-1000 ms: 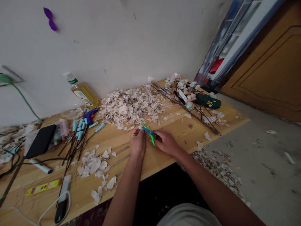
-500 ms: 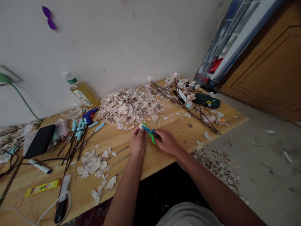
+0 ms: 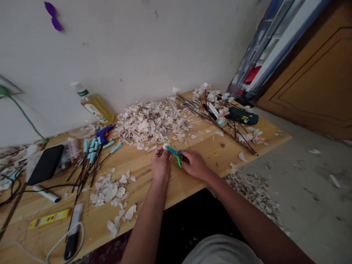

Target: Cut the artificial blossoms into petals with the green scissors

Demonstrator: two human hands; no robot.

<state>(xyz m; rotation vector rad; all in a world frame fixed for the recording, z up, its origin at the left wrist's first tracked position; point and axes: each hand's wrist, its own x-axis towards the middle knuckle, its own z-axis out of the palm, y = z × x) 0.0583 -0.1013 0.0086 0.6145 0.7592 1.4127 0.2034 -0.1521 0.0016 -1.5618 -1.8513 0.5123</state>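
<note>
My right hand (image 3: 194,164) grips small scissors (image 3: 175,153) with green and blue handles, blades pointing up and left. My left hand (image 3: 161,164) is closed in a pinch on a small pale shell piece (image 3: 165,146) held at the blade tips. Both hands hover over the front middle of the wooden table (image 3: 189,183). Behind them lies a big heap of pale shell fragments (image 3: 150,123). A smaller cluster of shell pieces (image 3: 110,192) lies to the left of my left forearm.
Dark branches with pale flowers (image 3: 220,113) and a green tool (image 3: 243,116) lie at the right back. A blue glue gun (image 3: 103,134), an oil bottle (image 3: 93,106), wire stems with blue tips (image 3: 90,157), a black phone (image 3: 45,163) and a yellow knife (image 3: 49,219) lie left. Shell debris (image 3: 253,194) covers the floor.
Both hands stay in place with the scissors at the shell piece. The view has shifted slightly; the pale piece shows a little more at the blade tips.
</note>
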